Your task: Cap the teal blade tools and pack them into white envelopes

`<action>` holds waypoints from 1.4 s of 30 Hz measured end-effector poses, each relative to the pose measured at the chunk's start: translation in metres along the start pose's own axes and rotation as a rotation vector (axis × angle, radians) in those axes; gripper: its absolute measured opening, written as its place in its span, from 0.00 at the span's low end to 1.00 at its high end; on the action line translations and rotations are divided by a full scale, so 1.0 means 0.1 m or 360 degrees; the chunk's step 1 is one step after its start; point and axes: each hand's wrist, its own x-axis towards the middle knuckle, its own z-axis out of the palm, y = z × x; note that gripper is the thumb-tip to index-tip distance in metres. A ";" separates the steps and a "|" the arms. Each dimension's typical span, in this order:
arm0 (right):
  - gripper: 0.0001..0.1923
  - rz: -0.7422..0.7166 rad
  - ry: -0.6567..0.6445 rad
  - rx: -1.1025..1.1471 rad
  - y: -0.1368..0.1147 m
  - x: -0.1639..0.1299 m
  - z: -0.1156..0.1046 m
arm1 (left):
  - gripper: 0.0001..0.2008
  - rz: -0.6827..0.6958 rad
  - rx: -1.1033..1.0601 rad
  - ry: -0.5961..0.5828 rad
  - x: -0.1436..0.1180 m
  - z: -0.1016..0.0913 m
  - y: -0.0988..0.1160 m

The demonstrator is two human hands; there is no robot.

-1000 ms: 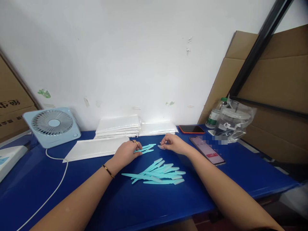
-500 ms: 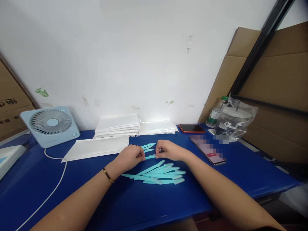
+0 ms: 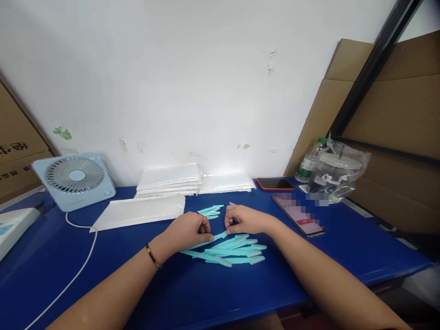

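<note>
a pile of light blue plastic sticks [image 3: 228, 250] lies on the blue table [image 3: 192, 293], near the middle, just in front of both hands. the left hand [image 3: 187, 231] rests on the left end of the pile with its fingers curled and pinched on one stick [image 3: 213, 238] that slants up toward the right. the right hand [image 3: 245, 219] sits just right of it, fingers bent and narrow, its fingertips down at the far edge of the pile close to the same stick's upper end; whether it actually grips that stick cannot be told. the two hands are near each other but not touching.

just beyond the hands, a few more blue sticks [image 3: 210, 211] lie apart from the pile. to the far left of those a flat white sleeve [image 3: 137, 211] lies on the table, and behind it, against the wall, sits a stack of white sleeves [image 3: 169, 178] with a lower stack [image 3: 227, 182] to its right.

to the right of the hands a phone [image 3: 298, 221] lies face up with its screen lit, and a second phone [image 3: 275, 184] with a dark screen and an orange edge lies farther back. beyond them stand a plastic bottle [image 3: 309, 166] and a clear bag [image 3: 335, 173] with dark things inside, in front of brown cardboard [image 3: 395, 128].

at the far left a small pale blue fan [image 3: 76, 179] stands by the wall, its white cord [image 3: 77, 270] trailing toward the near edge.
</note>
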 end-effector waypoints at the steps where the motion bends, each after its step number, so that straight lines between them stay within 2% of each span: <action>1: 0.10 0.0015 -0.0004 0.0003 0.00 0.01 0.01 | 0.12 -0.0007 -0.0002 -0.0013 0.00 0.01 0.00; 4: 0.11 0.0042 -0.0010 0.0018 0.01 0.02 0.02 | 0.09 -0.0018 0.0025 0.0003 0.02 0.04 -0.04; 8: 0.10 0.0054 0.0043 0.0057 0.03 0.04 0.01 | 0.08 -0.0008 0.0103 0.0115 0.07 0.06 -0.08; 15: 0.10 0.0299 0.0321 0.0194 0.29 -0.01 -0.10 | 0.08 -0.0177 0.0136 0.0251 0.16 0.01 -0.24; 18: 0.11 0.0355 0.0432 0.0165 0.36 -0.06 -0.16 | 0.11 -0.0132 0.0052 0.0309 0.11 -0.07 -0.26; 20: 0.11 0.0326 0.0477 0.0106 0.36 -0.09 -0.19 | 0.13 -0.0011 -0.0001 0.0208 0.03 -0.14 -0.24; 23: 0.11 0.0301 0.0480 0.0092 0.32 -0.13 -0.22 | 0.16 0.0104 -0.0045 -0.0266 -0.09 -0.22 -0.21; 25: 0.12 0.0299 0.0458 0.0121 0.27 -0.14 -0.22 | 0.16 0.0099 -0.0072 -0.0504 -0.13 -0.24 -0.22; 28: 0.13 0.0243 0.0381 0.0186 0.16 -0.15 -0.21 | 0.14 0.0059 -0.0141 -0.0594 -0.13 -0.24 -0.26; 30: 0.15 0.0202 0.0270 0.0269 0.09 -0.13 -0.18 | 0.14 0.0022 -0.0187 -0.0495 -0.09 -0.23 -0.27; 33: 0.16 0.0221 0.0129 0.0395 0.01 -0.10 -0.12 | 0.14 -0.0056 -0.0204 -0.0167 -0.02 -0.18 -0.23; 35: 0.16 0.0274 0.0129 0.0422 0.00 -0.07 -0.07 | 0.15 -0.0101 -0.0186 0.0016 0.04 -0.13 -0.20; 42: 0.14 0.0383 0.0204 0.0465 0.28 -0.03 -0.06 | 0.13 -0.0149 -0.0074 0.0210 0.20 0.06 -0.23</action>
